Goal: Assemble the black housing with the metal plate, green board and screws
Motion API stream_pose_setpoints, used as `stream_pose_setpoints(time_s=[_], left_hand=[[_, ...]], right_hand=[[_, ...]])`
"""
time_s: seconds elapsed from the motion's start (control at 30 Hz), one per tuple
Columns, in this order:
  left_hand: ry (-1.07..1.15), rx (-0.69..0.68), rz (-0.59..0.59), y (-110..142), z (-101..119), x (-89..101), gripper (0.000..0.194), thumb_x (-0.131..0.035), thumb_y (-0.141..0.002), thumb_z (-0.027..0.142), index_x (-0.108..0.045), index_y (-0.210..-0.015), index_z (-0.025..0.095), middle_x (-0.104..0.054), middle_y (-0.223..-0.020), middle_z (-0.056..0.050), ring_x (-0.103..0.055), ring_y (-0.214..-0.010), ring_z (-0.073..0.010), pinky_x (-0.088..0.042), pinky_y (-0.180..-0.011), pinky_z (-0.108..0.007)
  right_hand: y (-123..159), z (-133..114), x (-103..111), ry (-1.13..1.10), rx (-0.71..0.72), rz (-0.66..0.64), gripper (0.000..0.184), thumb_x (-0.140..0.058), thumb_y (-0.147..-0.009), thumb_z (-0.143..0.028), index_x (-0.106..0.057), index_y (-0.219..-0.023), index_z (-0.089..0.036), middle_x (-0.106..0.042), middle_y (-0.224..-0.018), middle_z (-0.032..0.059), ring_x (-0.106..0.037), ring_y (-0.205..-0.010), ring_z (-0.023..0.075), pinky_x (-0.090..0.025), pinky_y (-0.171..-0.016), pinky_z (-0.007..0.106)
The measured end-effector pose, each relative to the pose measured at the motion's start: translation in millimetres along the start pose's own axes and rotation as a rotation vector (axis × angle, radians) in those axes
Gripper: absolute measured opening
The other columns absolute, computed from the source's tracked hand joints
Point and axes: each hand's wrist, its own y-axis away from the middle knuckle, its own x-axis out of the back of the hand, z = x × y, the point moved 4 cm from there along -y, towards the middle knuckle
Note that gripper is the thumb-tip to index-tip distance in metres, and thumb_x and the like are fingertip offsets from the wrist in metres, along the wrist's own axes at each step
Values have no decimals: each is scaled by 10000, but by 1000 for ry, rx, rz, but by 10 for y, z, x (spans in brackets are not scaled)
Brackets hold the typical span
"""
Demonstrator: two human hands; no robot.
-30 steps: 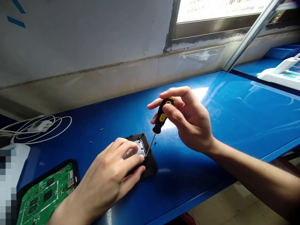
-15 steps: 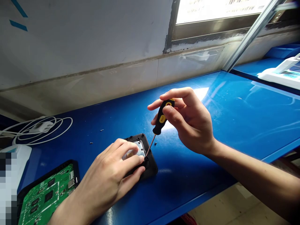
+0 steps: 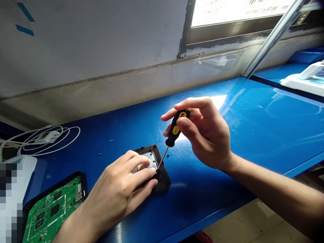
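Observation:
My right hand (image 3: 209, 136) grips a black and yellow screwdriver (image 3: 175, 131) between thumb and fingers, its handle leaning toward me. The thin shaft slants down to the inner edge of a small black plastic cover (image 3: 164, 180) lying on the table. Inside that cover is a silver metal plate (image 3: 152, 158), partly hidden by fingers. My left hand (image 3: 124, 182) holds the cover and plate down, fingertips close to the screwdriver's tip. Whether a screw sits under the tip is too small to tell. A loose dark screw (image 3: 168, 155) lies just right of the cover.
Left of my hand is a green circuit board (image 3: 47, 209) in a black housing. Two small screws (image 3: 111, 140) lie farther back. A coiled white cable (image 3: 73, 143) occupies the far left. White equipment (image 3: 303, 79) stands at the right, beyond a metal post (image 3: 270, 42).
The whole view has shifted slightly. Both hands, the screwdriver and the cover keep nearly the same positions relative to one another.

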Motion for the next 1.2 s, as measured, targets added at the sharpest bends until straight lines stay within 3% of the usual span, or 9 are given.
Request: stream_pose_setpoints(time_s=[0.33,0.83,1.03,1.2], left_hand=[[-9,8,-9,2,8,9,132,-643,-998,189,-722,-1099,222,-704,-1088,-50,-590,-957,-219,-527,-766,-341],[-45,-6,-11,-25,8,13,131,-629,-1003,210,-715,-1102,219,-708,-1082,-58,-595,-928,-232,-527,-727,-354],[-51,-24,1,-38,16,3,124,-629,-1003,204,-710,-1097,208,-707,-1062,-63,-592,-908,-233,-523,-714,-358],[-43,-24,-2,-14,1,-5,128,-630,-1007,202,-705,-1109,213,-706,-1063,-58,-593,-923,-230,-527,-738,-360]], right_hand=[[22,-28,-13,-4,42,1,141,-604,-1002,-206,-546,-1124,-245,-724,-1006,18,-751,-720,135,-647,-633,283],[21,-30,-10,62,25,-4,123,-595,-1020,-270,-534,-1127,-278,-727,-1024,19,-759,-748,153,-659,-634,298],[33,-26,-25,38,89,-50,155,-550,-1044,-232,-521,-1193,-265,-723,-1091,34,-761,-791,136,-663,-669,287],[10,-102,-54,29,85,-165,204,-533,-1054,-248,-527,-1257,-269,-719,-1175,42,-773,-908,143,-669,-743,282]])
